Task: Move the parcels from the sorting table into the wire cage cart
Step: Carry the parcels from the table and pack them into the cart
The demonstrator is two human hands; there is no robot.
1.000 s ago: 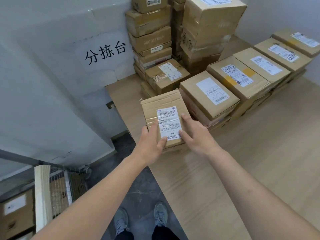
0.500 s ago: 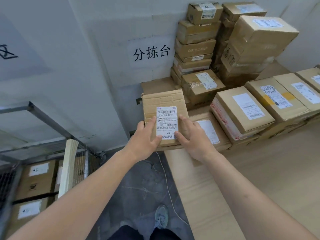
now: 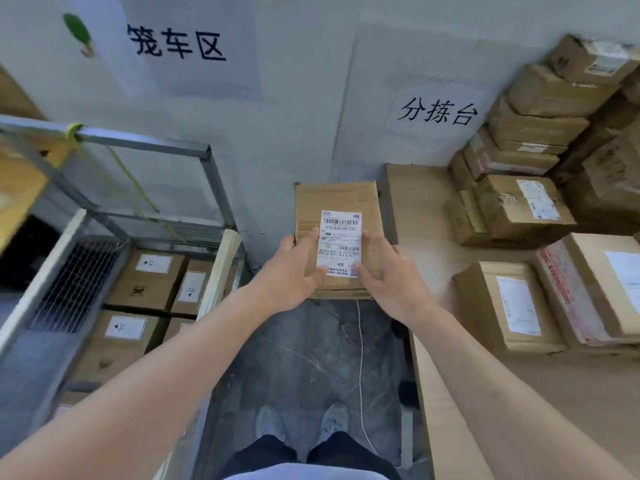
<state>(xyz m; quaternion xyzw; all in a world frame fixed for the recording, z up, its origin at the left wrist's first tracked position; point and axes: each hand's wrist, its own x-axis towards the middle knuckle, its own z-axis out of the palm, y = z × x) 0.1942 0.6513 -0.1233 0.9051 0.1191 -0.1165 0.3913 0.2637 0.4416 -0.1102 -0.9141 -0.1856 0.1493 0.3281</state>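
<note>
A small brown cardboard parcel (image 3: 337, 202) with a white barcode label hangs in the air over the dark floor, between the sorting table and the cage cart. My left hand (image 3: 294, 268) grips its left near edge, thumb on top. My right hand (image 3: 384, 268) grips its right near edge the same way. The wire cage cart (image 3: 145, 147), a grey metal frame with mesh sides, stands at the left and holds several labelled boxes (image 3: 147, 278). The wooden sorting table (image 3: 561, 403) lies to the right.
Several parcels (image 3: 509, 306) lie on the table, and a tall pile of boxes (image 3: 540, 133) stands in the far right corner. Paper signs hang on the white wall. A thin white cord (image 3: 360, 375) trails on the dark floor by my shoes.
The parcel has left the table and moved left with both hands still on it. My view has swung left, so the cage cart now fills the left side.
</note>
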